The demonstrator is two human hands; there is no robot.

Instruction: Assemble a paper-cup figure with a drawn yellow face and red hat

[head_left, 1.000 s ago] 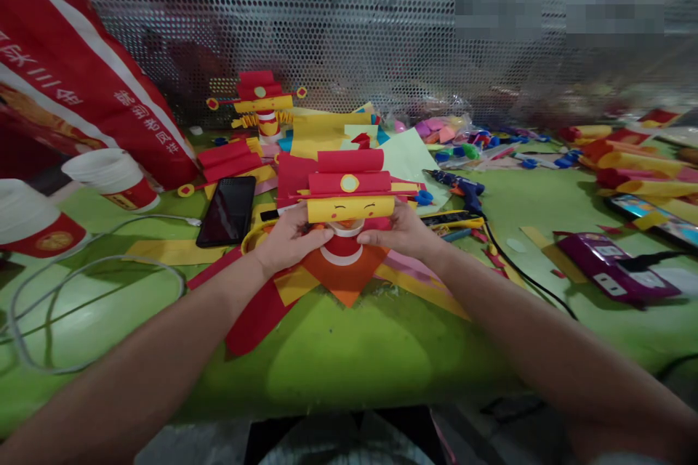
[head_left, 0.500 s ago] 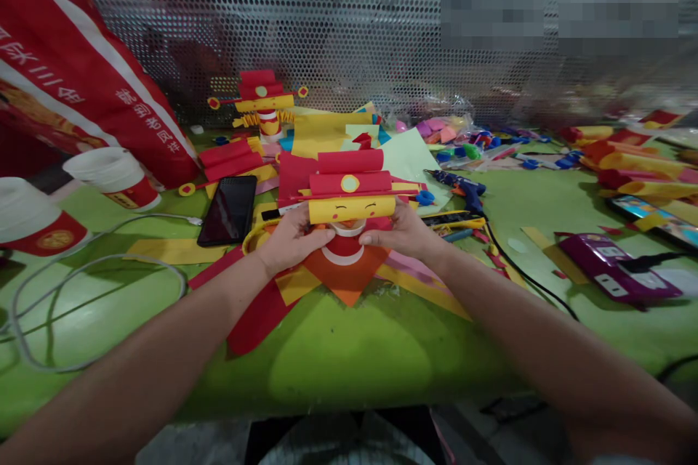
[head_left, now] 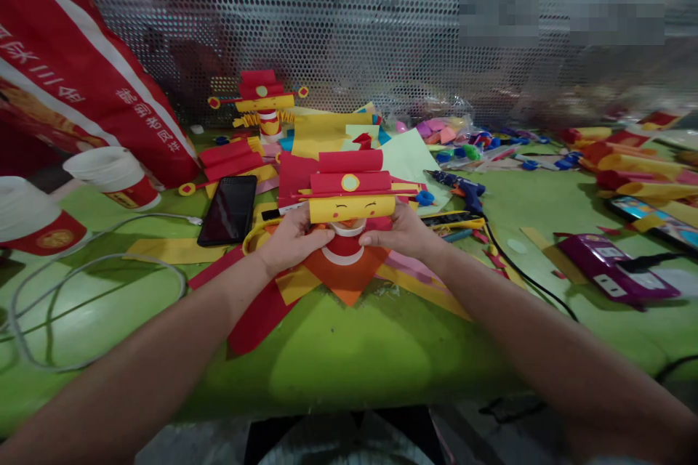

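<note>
A paper figure (head_left: 352,209) stands upright at the middle of the table, with a yellow rolled face, drawn closed eyes, a red rolled hat and a red-and-white paper cup body. My left hand (head_left: 296,238) grips it from the left, thumb on the cup. From the other side my right hand (head_left: 400,234) does the same, its thumb against the cup; the fingers of both hands are partly hidden behind the yellow roll. Under the figure lies an orange paper sheet (head_left: 349,290), with red paper (head_left: 262,327) and yellow strips beside it.
A similar finished-looking figure (head_left: 265,105) stands at the back left. Around lie a black phone (head_left: 227,211), stacked paper cups (head_left: 117,178), a white cable (head_left: 103,261), a blue glue gun (head_left: 461,187) and a purple power strip (head_left: 616,269). A perforated metal panel (head_left: 338,22) rises behind.
</note>
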